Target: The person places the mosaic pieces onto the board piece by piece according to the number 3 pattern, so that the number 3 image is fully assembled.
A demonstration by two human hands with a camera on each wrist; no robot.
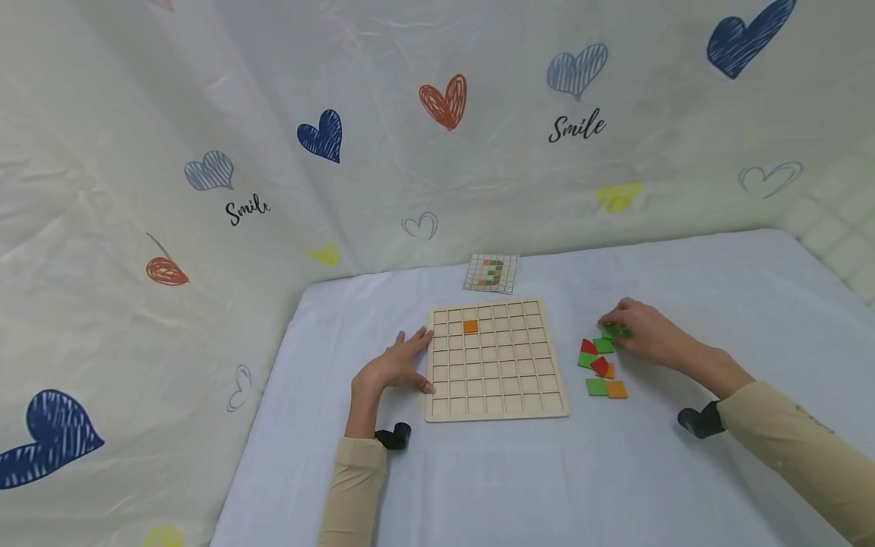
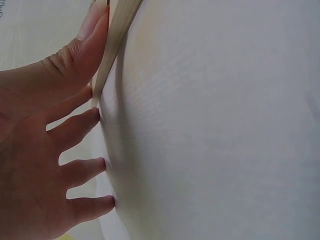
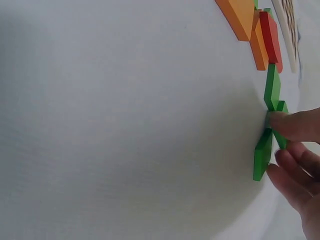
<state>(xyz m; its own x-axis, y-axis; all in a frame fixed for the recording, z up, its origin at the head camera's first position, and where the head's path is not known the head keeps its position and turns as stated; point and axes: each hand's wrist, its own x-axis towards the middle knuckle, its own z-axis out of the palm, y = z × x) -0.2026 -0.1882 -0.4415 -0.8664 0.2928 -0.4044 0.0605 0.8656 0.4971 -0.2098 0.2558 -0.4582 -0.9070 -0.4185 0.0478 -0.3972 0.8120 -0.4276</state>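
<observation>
Board point(image 1: 508, 372): lying flat mid-frame in the head view, grid cells mostly bare; one orange tile point(image 1: 470, 327) is sitting in a cell toward the board's upper L
L hand point(image 1: 388, 368): spreading its fingers at the board's L edge, thumb and at least one fingertip touching it; not gripping anything, prob steadying the board; in its wrist view the thumb is pressing on the wood edge at upper L of frame
R hand point(image 1: 645, 331): bending over the top of the pile, R of centre in the head view; thumb and fingers are apparently pinching a green tile point(image 3: 281, 140), at R edge of frame in its wrist view; can't tell if the tile is off the cloth point(image 1: 492, 486)
Pile: lying R of the board, mixing greens point(image 1: 597, 387), oranges point(image 1: 617, 390) and round-edged reds point(image 1: 600, 366), some overlapping; a lower green point(image 3: 262, 156) is lying right by the R fingertips
Card point(image 1: 491, 273): resting just above the board, upper centre of frame, showing a small coloured pattern on a grid; prob serving as the guide, details too small to read
Green tile: step in hand is looking like the pick, 1 tile out of the pile; nxt move is prob calling for a firm pinch, a lift clear of the neighbouring greens w/o dragging them, then a carry L to the cell matching the card, L hand holding the board steady meanwhile
</observation>
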